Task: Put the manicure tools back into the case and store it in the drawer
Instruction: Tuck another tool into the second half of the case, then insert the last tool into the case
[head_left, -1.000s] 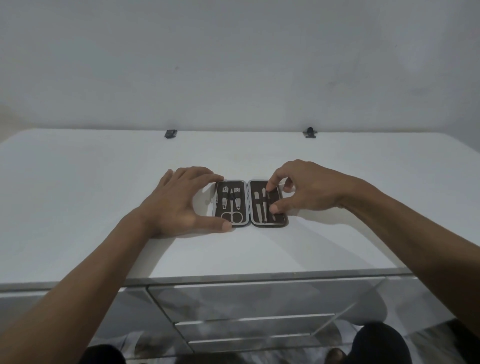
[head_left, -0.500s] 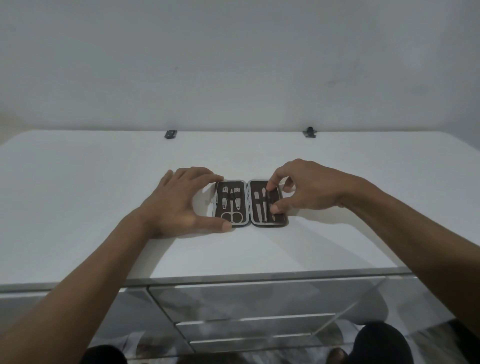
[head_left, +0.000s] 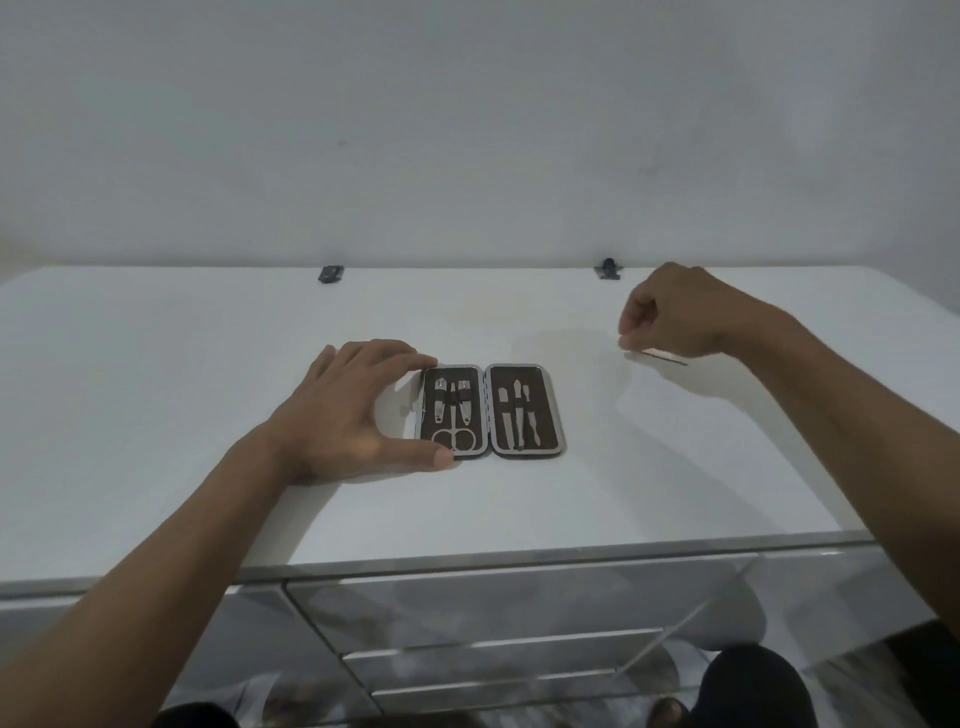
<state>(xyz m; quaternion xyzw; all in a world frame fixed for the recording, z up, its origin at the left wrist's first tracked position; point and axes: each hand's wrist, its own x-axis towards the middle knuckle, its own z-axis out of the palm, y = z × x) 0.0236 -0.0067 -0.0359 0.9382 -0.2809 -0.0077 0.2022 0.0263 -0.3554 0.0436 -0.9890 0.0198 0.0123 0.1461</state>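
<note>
The manicure case (head_left: 551, 410) lies open and flat on the white dresser top (head_left: 156, 364). Its left half holds scissors (head_left: 453, 437) and two clippers, and its right half holds three slim tools (head_left: 515, 415). My left hand (head_left: 343, 410) holds the case's left half between forefinger and thumb. My right hand (head_left: 675, 317) is off to the right of the case, its curled fingers pinching the end of a thin flat tool (head_left: 662, 357) that lies low on the dresser top.
Two small black fittings (head_left: 330, 274) (head_left: 607, 269) sit at the back edge by the wall. Glossy closed drawer fronts (head_left: 493, 597) run below the dresser's front edge. Dark shapes show at the floor below.
My right hand left the case's right half and moved right and back to the thin tool on the dresser top. My left hand stayed on the case.
</note>
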